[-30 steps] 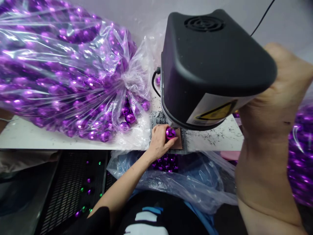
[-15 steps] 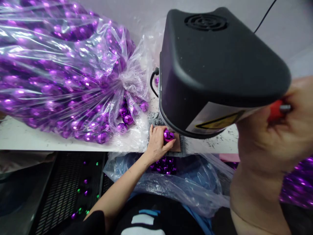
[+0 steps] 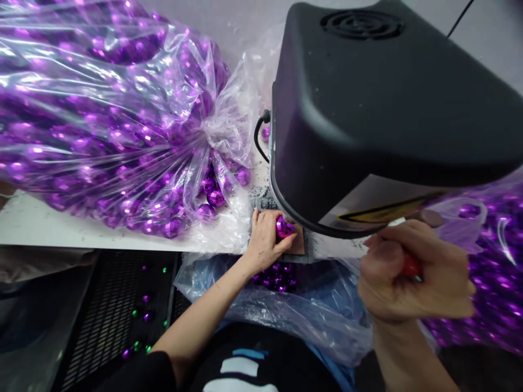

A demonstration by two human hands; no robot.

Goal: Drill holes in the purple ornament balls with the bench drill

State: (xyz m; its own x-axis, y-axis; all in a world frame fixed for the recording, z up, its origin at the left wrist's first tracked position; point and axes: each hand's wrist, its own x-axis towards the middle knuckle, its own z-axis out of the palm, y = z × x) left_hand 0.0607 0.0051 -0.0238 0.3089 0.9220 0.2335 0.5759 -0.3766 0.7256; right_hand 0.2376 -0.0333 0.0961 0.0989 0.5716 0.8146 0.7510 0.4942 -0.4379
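My left hand (image 3: 265,238) holds a shiny purple ball (image 3: 283,227) between thumb and fingers, on a small brown board (image 3: 298,243) at the table's front edge. A large black machine housing (image 3: 368,103) with a yellow warning label overhangs the board's right side. Just below the housing, at the right, my right hand (image 3: 411,269) is wrapped round a red handle (image 3: 411,267), of which only the end shows between the fingers.
A clear bag (image 3: 110,125) of purple balls fills the left of the white table (image 3: 49,228). Below the table edge hangs an open plastic bag (image 3: 310,316) with purple balls. More purple balls (image 3: 494,283) lie at the right. A black mesh crate (image 3: 106,305) stands lower left.
My right hand has come down and inward with the red handle, to below the housing. My left hand still holds the ball at the board. The housing appears larger and farther right in view.
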